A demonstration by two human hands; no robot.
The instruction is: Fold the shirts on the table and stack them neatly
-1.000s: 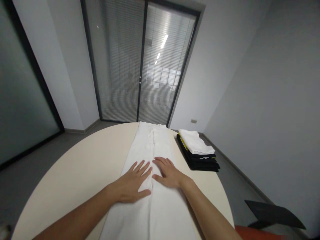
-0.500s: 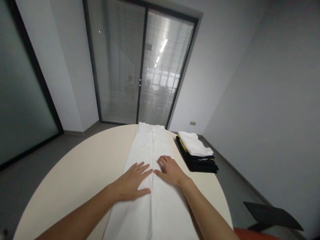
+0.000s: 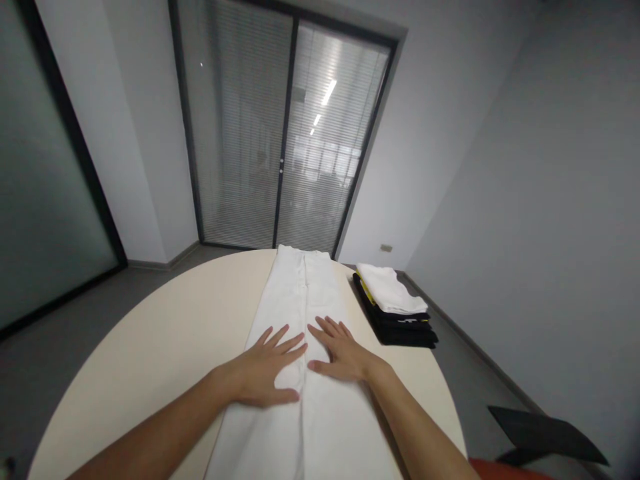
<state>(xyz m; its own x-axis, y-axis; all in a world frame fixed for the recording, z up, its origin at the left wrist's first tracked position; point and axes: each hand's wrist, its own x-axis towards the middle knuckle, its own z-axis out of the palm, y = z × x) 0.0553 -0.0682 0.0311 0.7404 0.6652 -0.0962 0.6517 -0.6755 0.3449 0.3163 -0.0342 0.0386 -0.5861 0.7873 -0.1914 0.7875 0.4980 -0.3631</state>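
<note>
The left hand (image 3: pixel 265 373) and right hand (image 3: pixel 341 353) lie palm-down, fingers spread, on the white cloth (image 3: pixel 330 413), which runs lengthwise along the counter (image 3: pixel 165 333), left of the folded stack (image 3: pixel 395 300).

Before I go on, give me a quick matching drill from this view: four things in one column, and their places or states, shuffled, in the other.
Things:
1. left hand
2. right hand
3. long white cloth
4. folded stack

Places or states:
A. near the right edge of the table, white piece on top, black below
B. fingers spread, on the right half of the cloth
C. running from the near side to the far edge, a line down its middle
D. fingers spread, palm on the left half of the cloth

Pairs: 1-D, 2-B, 3-C, 4-A
</note>
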